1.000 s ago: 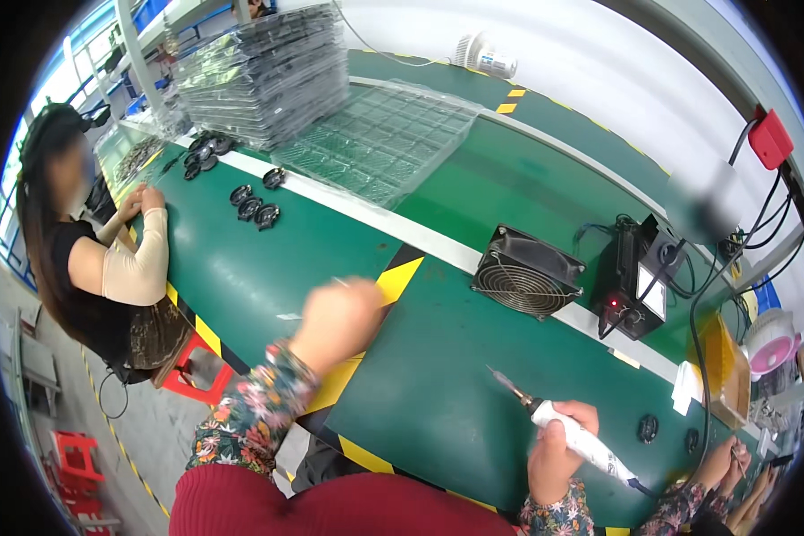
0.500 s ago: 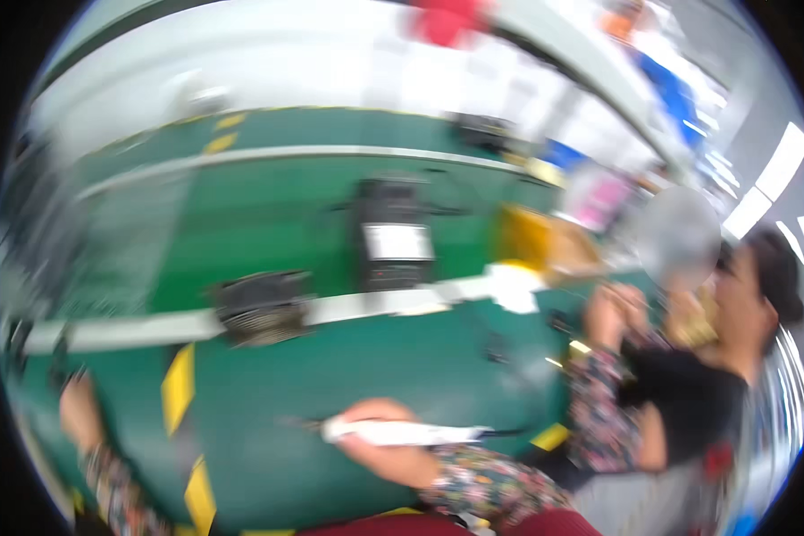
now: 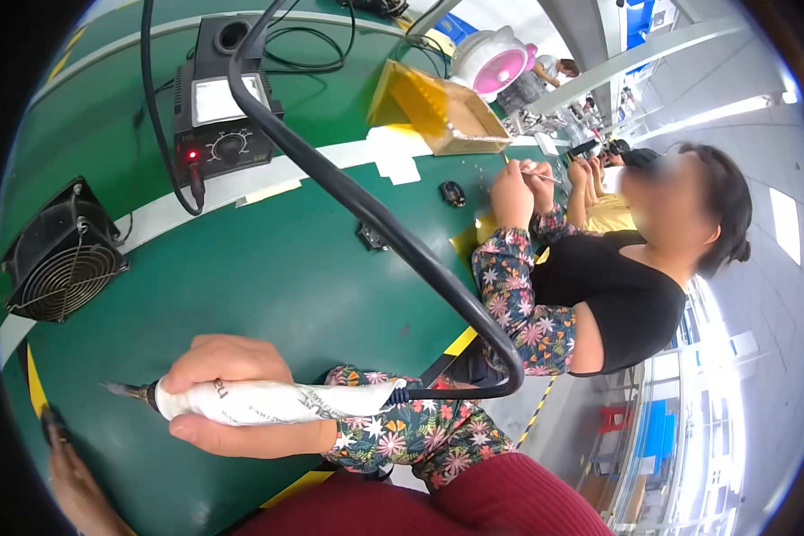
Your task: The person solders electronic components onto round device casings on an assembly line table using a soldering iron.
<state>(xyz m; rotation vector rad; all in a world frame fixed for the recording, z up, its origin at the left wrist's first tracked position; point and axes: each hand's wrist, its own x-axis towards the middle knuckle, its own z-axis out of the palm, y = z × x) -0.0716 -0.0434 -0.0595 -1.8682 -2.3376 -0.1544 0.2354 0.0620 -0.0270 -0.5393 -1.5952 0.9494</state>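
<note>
My right hand (image 3: 241,429) is closed round a soldering iron (image 3: 295,402) whose handle is wrapped in white printed material. Its metal tip points left above the green bench mat (image 3: 304,286), and a thick black cord loops from its back end across the view. At the lower left rim, my left hand (image 3: 71,478) has its fingers at a small dark part (image 3: 54,423), which it seems to hold; the picture's bent edge hides the details. A black soldering station (image 3: 219,116) with a lit red light stands at the far side, its front plug wired in.
A black fan with a wire guard (image 3: 67,255) stands at the left. Small black parts (image 3: 371,236) lie mid-bench, near white paper (image 3: 393,156) and a cardboard box (image 3: 464,125). At right sits a co-worker (image 3: 598,295), both hands raised round a thin tool.
The view has swung to the right and sharpened, so the station and fan appear farther left. The iron stays in my right hand; my left hand now sits lower at the rim.
</note>
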